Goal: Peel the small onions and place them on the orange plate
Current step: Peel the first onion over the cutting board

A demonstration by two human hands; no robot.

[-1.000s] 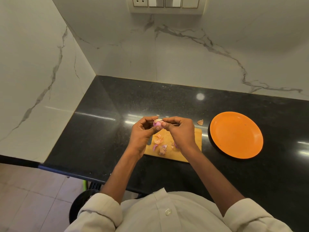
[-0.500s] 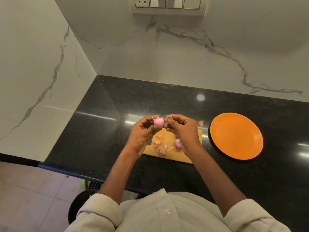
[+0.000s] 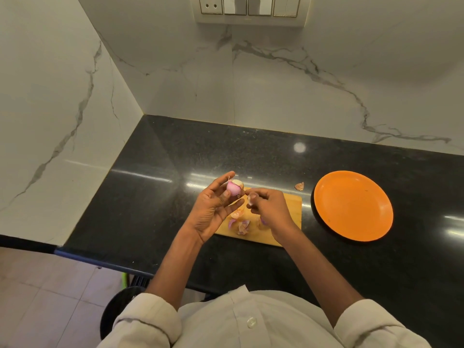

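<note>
Onion [image 3: 234, 188] sits pinched in the left hand [image 3: 213, 209] fingertips; just beside it, the right hand [image 3: 270, 209] pinches a peel scrap [image 3: 250, 198].

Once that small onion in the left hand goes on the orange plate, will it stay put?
Probably not at once: the small onion looks round and smooth, so it may roll. The orange plate seems shallow and glossy, though its raised rim should likely stop it. It looks light.

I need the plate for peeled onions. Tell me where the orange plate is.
In the head view the orange plate sits on the black countertop at the right, just beyond the wooden cutting board, with a loose onion skin near its far-left rim.
</note>
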